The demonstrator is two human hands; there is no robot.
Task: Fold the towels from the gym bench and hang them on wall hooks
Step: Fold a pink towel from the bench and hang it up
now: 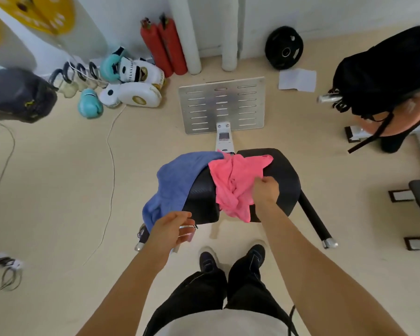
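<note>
A black padded gym bench (283,175) stands in front of me. A crumpled pink towel (233,183) lies across its middle and hangs over the near edge. A blue towel (172,183) drapes over the bench's left side and down toward the floor. My right hand (266,191) pinches the pink towel's right edge with curled fingers. My left hand (171,227) hovers with relaxed fingers just below the blue towel's lower end, near the bench's front left corner, holding nothing. No wall hooks are in view.
A perforated metal plate (222,105) lies beyond the bench. Boxing gloves (131,83), two red extinguishers (164,47) and a weight plate (284,48) line the wall. A black punching bag (383,73) hangs right, a dark bag (17,93) left. A cable (110,166) crosses the floor.
</note>
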